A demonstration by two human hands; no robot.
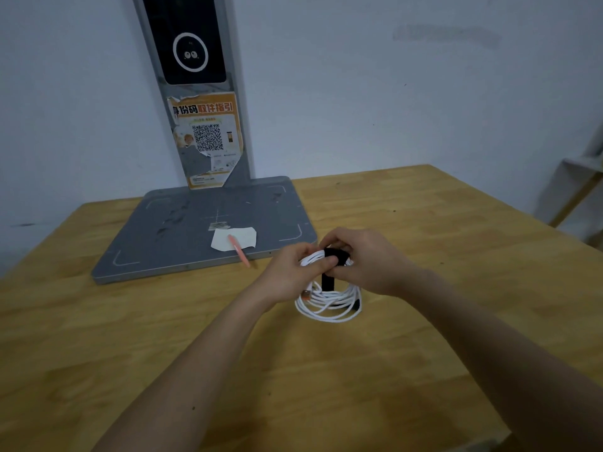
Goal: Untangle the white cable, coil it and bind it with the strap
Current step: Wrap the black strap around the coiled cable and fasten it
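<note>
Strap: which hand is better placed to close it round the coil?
Right, probably. The right hand already pinches the black strap atop the white cable coil, while the left hand grips the coil's loops beside it, steadying them.

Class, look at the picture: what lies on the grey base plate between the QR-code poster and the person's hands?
In the head view, a white paper slip with an orange pen across it lies on the grey base plate.

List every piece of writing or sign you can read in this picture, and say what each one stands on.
"身份码取件指引": orange poster on the grey stand; first character partly torn.
QR code: same poster, a code, not readable words.
Small print under the QR code: too blurred to read.
Screen: a white ring with two dots, no words.
</note>
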